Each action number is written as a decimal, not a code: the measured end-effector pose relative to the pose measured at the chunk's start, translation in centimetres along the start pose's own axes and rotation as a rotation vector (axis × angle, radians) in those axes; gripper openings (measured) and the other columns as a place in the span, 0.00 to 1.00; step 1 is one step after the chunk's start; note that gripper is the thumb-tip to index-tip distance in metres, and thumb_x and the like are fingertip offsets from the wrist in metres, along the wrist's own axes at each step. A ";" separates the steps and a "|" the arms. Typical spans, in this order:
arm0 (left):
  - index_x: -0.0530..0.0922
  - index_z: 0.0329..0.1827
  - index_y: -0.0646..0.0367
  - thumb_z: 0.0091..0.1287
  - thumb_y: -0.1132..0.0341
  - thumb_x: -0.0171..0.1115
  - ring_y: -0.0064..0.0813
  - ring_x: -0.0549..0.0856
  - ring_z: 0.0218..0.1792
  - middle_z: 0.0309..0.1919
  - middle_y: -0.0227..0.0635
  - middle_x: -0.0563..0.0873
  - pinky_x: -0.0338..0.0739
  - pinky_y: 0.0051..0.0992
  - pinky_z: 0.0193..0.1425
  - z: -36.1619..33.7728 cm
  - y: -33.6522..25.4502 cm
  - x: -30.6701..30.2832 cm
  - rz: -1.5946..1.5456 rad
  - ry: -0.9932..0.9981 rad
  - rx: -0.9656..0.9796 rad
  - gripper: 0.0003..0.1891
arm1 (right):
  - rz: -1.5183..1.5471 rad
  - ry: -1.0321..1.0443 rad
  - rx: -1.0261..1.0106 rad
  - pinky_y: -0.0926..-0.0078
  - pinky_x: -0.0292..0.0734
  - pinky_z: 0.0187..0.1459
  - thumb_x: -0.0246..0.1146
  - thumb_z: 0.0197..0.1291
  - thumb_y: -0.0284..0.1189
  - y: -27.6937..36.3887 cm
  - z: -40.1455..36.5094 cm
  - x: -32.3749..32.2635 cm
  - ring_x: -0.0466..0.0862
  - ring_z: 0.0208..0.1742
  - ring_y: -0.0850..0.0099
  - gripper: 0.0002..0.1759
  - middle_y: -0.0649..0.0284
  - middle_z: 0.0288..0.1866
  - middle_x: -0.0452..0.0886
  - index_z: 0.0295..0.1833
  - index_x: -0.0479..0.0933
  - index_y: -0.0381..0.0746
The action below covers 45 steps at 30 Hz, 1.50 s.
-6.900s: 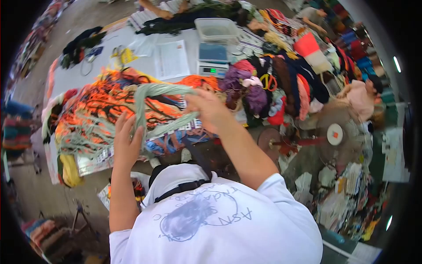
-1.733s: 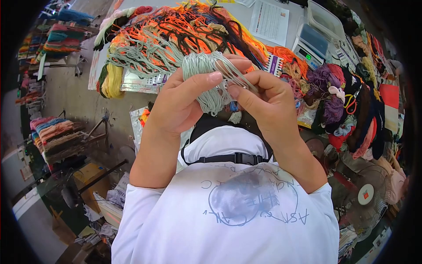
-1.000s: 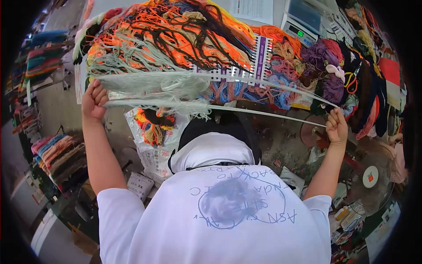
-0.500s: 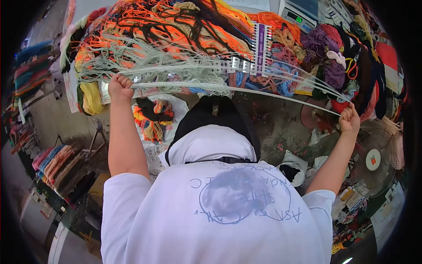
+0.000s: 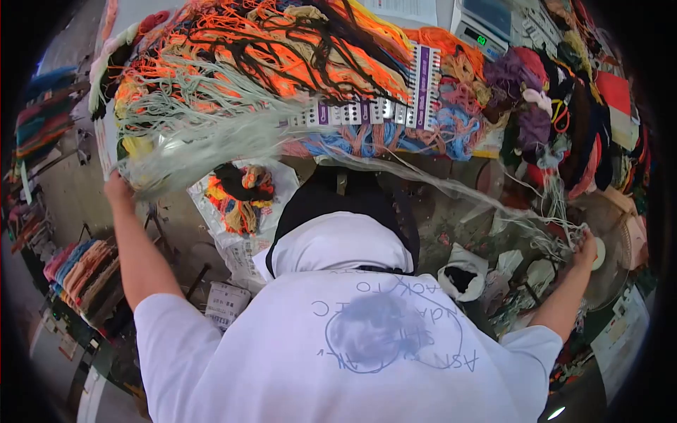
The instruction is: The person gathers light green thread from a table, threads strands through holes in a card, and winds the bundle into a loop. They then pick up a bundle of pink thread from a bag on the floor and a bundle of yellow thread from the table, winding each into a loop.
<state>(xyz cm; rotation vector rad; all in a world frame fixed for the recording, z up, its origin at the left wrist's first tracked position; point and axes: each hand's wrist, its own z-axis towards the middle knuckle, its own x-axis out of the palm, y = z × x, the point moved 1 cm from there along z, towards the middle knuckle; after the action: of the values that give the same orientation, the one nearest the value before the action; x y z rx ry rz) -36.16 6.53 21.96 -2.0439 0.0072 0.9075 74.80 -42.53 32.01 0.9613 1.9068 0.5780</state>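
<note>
My left hand (image 5: 120, 187) is out at the left, blurred, with its fingers closed at the edge of a pale grey-green bundle of thread (image 5: 211, 151). The bundle is smeared by motion and spans the front of the table. My right hand (image 5: 584, 248) is closed on the far ends of the pale strands, low at the right. Loose strands sag between the bundle and that hand. White punched thread cards (image 5: 423, 88) with purple labels lie behind the bundle, on top of coloured yarn.
Orange and black yarn (image 5: 282, 60) is heaped on the table, with blue yarn (image 5: 458, 130) and purple yarn (image 5: 511, 74) farther right. A digital scale (image 5: 483, 25) stands at the back. Below are a multicoloured yarn bundle (image 5: 240, 194) on plastic and a fan (image 5: 620, 243).
Both hands have moved outward and toward my body, the right one also lower. The pale thread has swept off the pile toward me, uncovering more thread cards and blue yarn.
</note>
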 end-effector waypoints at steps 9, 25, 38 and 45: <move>0.70 0.31 0.57 0.66 0.69 0.48 0.15 0.56 0.13 0.15 0.20 0.60 0.53 0.17 0.19 -2.2 -6.1 -4.6 -1.054 0.569 0.019 0.06 | 0.584 -0.149 0.037 0.82 0.45 0.16 0.53 0.62 0.25 0.6 -3.6 -2.3 0.50 0.12 0.81 0.09 0.75 0.13 0.50 0.29 0.63 0.42; 0.82 0.32 0.66 0.54 0.66 0.66 0.21 0.78 0.25 0.23 0.33 0.82 0.70 0.23 0.30 -24.1 6.1 41.4 0.214 0.770 0.154 0.10 | -0.295 0.841 -0.485 0.82 0.68 0.27 0.63 0.55 0.33 -20.4 -32.8 58.0 0.76 0.24 0.81 0.12 0.67 0.26 0.81 0.38 0.82 0.35; 0.79 0.37 0.61 0.56 0.71 0.62 0.14 0.69 0.18 0.22 0.24 0.77 0.61 0.18 0.20 -24.0 4.9 40.0 -0.024 0.937 -0.080 0.07 | -0.182 0.822 -0.556 0.83 0.73 0.36 0.66 0.52 0.28 -21.3 -33.8 60.6 0.79 0.32 0.80 0.09 0.65 0.32 0.83 0.38 0.83 0.35; 0.78 0.36 0.63 0.57 0.72 0.60 0.15 0.69 0.17 0.20 0.26 0.76 0.63 0.20 0.19 -23.2 4.8 39.7 -0.079 1.014 -0.189 0.06 | -0.351 0.672 -0.660 0.74 0.75 0.33 0.66 0.47 0.29 -21.6 -34.7 61.3 0.82 0.29 0.68 0.05 0.62 0.29 0.81 0.30 0.82 0.39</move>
<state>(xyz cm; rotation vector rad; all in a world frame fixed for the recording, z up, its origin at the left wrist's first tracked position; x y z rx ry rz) 5.29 -0.62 2.73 -2.4485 0.3961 -0.2556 18.00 -6.13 2.52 -0.0170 2.1457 1.3180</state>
